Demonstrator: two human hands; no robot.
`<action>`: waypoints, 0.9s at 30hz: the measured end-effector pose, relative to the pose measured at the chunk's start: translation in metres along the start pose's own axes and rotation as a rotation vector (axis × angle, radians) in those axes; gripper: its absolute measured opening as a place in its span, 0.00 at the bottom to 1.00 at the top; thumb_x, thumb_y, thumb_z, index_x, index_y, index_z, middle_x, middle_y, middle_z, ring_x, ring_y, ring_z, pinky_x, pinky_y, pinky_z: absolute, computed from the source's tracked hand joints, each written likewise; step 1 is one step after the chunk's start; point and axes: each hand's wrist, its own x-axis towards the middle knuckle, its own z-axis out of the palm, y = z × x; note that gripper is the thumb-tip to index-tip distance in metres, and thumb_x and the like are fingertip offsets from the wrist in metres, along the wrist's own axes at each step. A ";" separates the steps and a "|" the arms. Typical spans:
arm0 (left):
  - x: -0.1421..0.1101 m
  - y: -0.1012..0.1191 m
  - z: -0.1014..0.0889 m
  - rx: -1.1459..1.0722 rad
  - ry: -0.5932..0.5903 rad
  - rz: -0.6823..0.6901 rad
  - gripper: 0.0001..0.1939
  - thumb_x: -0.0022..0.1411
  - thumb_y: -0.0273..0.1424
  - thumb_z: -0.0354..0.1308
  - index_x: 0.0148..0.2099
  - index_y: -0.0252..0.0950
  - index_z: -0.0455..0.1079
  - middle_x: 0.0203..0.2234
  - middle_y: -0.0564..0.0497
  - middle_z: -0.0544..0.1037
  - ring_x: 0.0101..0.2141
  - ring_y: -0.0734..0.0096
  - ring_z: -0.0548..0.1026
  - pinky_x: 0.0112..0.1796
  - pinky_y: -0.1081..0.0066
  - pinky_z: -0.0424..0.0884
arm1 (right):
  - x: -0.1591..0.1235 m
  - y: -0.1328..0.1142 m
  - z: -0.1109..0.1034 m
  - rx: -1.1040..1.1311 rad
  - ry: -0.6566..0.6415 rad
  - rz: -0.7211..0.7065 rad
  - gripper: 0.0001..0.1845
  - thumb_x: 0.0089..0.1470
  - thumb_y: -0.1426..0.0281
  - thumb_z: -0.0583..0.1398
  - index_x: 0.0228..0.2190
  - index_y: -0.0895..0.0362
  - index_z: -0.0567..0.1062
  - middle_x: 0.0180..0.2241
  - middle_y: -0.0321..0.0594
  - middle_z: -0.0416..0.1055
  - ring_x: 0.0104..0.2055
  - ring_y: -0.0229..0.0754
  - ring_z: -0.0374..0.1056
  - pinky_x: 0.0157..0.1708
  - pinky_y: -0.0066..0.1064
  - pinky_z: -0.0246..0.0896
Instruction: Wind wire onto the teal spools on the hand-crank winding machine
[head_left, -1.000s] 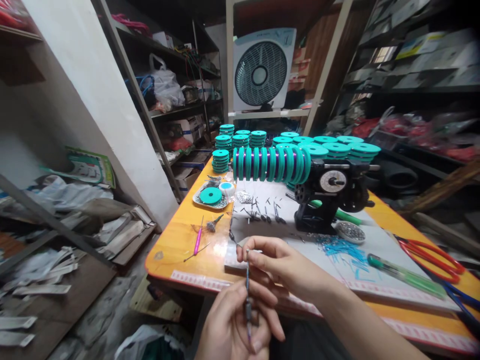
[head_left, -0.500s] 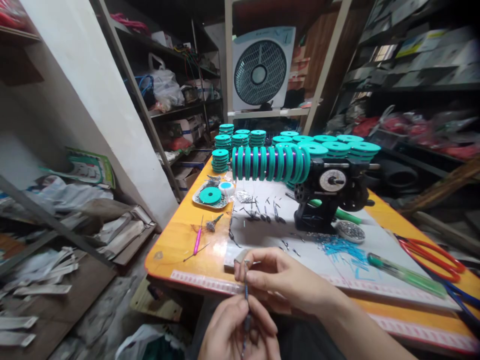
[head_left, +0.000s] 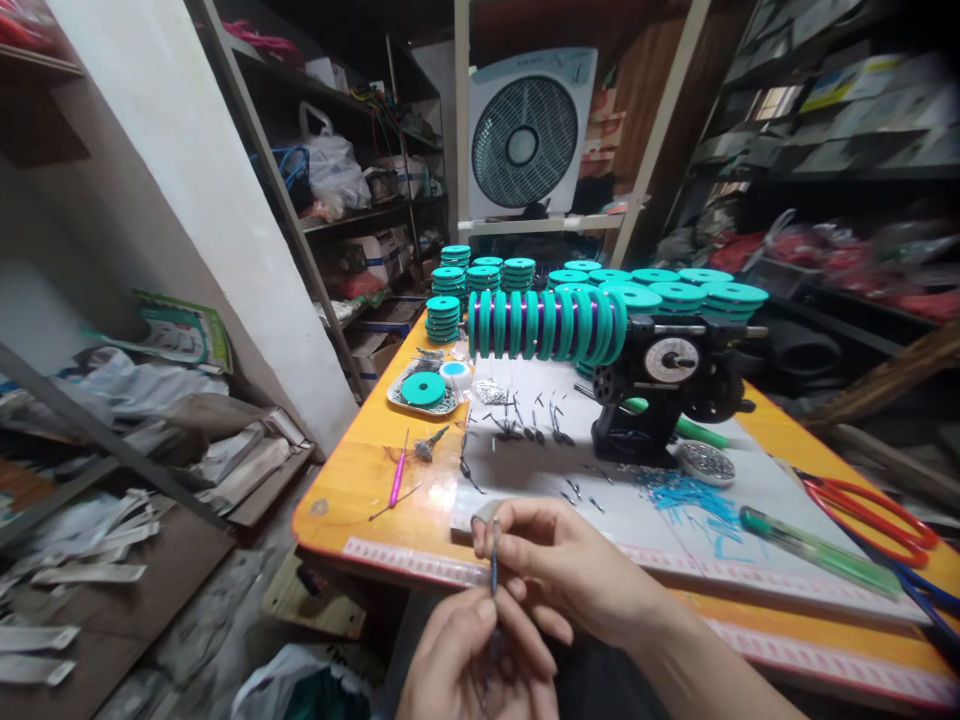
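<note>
A thin, dark blue fishing rig piece (head_left: 494,572) stands upright between my two hands at the table's front edge. My left hand (head_left: 469,655) pinches its lower part between thumb and fingers. Above it, my right hand (head_left: 559,550) grips the top end with thumb and forefinger. A darker lump on the piece shows between my left fingers, too blurred to make out. Beyond my hands, several small dark rigs (head_left: 525,425) lie on the grey board (head_left: 517,490). A few short dark pieces (head_left: 574,492) lie nearer to my right hand.
A black winding machine (head_left: 637,410) carries teal spools (head_left: 547,328) in a row. Stacked teal spools (head_left: 679,293) stand behind it. Left are a tray (head_left: 401,402) and a pink-handled tool (head_left: 397,480). Right are blue tubes (head_left: 694,500), a dish of metal bits (head_left: 705,463), a green cutter (head_left: 817,552) and red-handled scissors (head_left: 870,515).
My right fingers have shifted slightly at the top of the piece, and the lower fingers have spread a little. Both hands keep their grip. The view has moved slightly.
</note>
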 end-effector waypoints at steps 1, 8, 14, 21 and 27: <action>0.001 0.001 -0.001 0.034 -0.041 -0.015 0.16 0.57 0.39 0.57 0.34 0.28 0.73 0.24 0.41 0.78 0.16 0.77 0.67 0.19 0.77 0.61 | 0.000 -0.001 -0.002 -0.020 -0.012 -0.001 0.15 0.51 0.63 0.64 0.33 0.62 0.69 0.16 0.31 0.63 0.12 0.26 0.54 0.08 0.16 0.45; 0.011 0.003 -0.010 0.377 0.102 0.273 0.17 0.58 0.39 0.56 0.44 0.32 0.73 0.34 0.42 0.78 0.34 0.62 0.74 0.36 0.68 0.69 | -0.005 -0.008 -0.006 -0.228 0.088 -0.086 0.14 0.50 0.63 0.64 0.30 0.61 0.70 0.27 0.36 0.66 0.21 0.30 0.60 0.21 0.24 0.57; 0.012 -0.003 -0.009 0.564 0.369 0.475 0.10 0.56 0.30 0.58 0.41 0.35 0.74 0.40 0.44 0.76 0.45 0.58 0.70 0.42 0.72 0.64 | -0.008 -0.023 -0.008 -0.687 0.138 -0.139 0.09 0.53 0.66 0.61 0.30 0.60 0.74 0.34 0.39 0.69 0.35 0.38 0.65 0.36 0.28 0.60; 0.039 0.036 0.013 0.800 0.299 0.555 0.12 0.61 0.28 0.52 0.46 0.36 0.70 0.43 0.46 0.73 0.46 0.66 0.69 0.46 0.73 0.61 | -0.013 -0.034 -0.010 -1.078 0.125 -0.190 0.09 0.56 0.66 0.58 0.32 0.57 0.77 0.31 0.39 0.73 0.34 0.39 0.67 0.34 0.28 0.58; 0.069 0.057 0.030 0.442 0.028 0.366 0.16 0.65 0.36 0.48 0.46 0.30 0.68 0.22 0.53 0.70 0.23 0.78 0.66 0.28 0.76 0.63 | -0.012 -0.070 -0.016 -1.134 0.339 -0.227 0.15 0.59 0.62 0.54 0.42 0.59 0.70 0.28 0.40 0.72 0.22 0.34 0.63 0.22 0.26 0.56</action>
